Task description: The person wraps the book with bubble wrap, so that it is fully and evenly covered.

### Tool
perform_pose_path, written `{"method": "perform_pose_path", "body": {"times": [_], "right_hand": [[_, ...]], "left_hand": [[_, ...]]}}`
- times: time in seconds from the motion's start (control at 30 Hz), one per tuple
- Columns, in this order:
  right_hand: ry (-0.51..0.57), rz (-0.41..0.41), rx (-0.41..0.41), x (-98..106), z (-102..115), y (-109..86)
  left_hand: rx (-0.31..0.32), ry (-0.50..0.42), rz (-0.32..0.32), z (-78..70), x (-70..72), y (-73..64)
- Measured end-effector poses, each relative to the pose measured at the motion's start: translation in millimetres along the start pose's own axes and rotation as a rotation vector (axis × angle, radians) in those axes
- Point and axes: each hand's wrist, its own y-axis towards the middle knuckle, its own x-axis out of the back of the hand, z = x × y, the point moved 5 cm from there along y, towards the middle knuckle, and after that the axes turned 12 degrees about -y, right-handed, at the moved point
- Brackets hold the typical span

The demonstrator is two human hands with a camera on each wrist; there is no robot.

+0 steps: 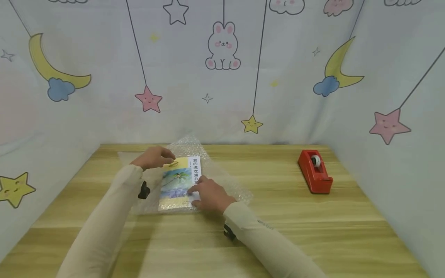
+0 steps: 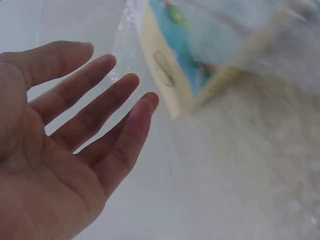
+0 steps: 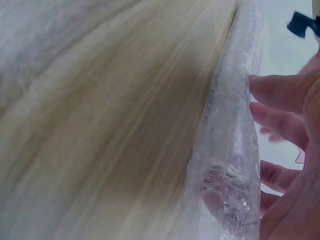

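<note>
A book [image 1: 176, 178] with a yellow and blue cover and a white title strip lies on a sheet of bubble wrap [image 1: 222, 175]. In the left wrist view, a hazy layer of wrap covers part of the book [image 2: 167, 67]. My left hand [image 1: 155, 157] is at the book's far left corner, its fingers [image 2: 112, 95] spread and holding nothing. Over the near right side of the book is my right hand [image 1: 210, 195]. The right wrist view has its fingers [image 3: 277, 92] touching the bubble wrap [image 3: 230, 120] along an edge.
On the right side of the wooden table [image 1: 278, 231] stands a red tape dispenser [image 1: 315, 172] with a roll of tape in it. A white curtain [image 1: 194, 69] printed with stars, moons and a rabbit hangs behind the table and along its sides.
</note>
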Motion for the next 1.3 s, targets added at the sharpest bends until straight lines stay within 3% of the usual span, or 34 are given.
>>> {"method": "perform_pose_path", "body": {"times": [0.23,0.43,0.53,0.8,0.93,1.07,1.2,1.3], "right_hand": [[-0.009,-0.04,0.018,8.1,2.3,-5.0],[0.023,-0.053,0.029,10.2,0.2,-3.0],[0.025,-0.069,0.034,10.7,-1.2,-2.4],[0.03,-0.057,0.027,7.5,-2.1,-1.8],[0.027,-0.049,0.021,6.6,-3.1,-0.8],[0.032,-0.046,0.02,5.6,-5.1,-0.8],[0.051,-0.04,0.015,2.3,-7.8,-0.5],[0.055,-0.031,0.021,-2.2,-9.4,0.1]], "left_hand": [[-0.025,-0.361,-0.071,-8.7,5.1,27.8],[0.005,-0.435,-0.211,-11.5,11.5,43.4],[0.034,-0.419,-0.243,-6.6,14.7,52.0],[0.216,-0.36,-0.251,17.2,11.8,76.8],[0.213,-0.314,-0.248,20.8,9.7,83.9],[0.214,-0.271,-0.19,26.0,5.9,89.2],[0.286,-0.18,-0.12,36.9,1.5,95.3],[0.344,-0.121,-0.112,43.3,0.0,99.1]]}}
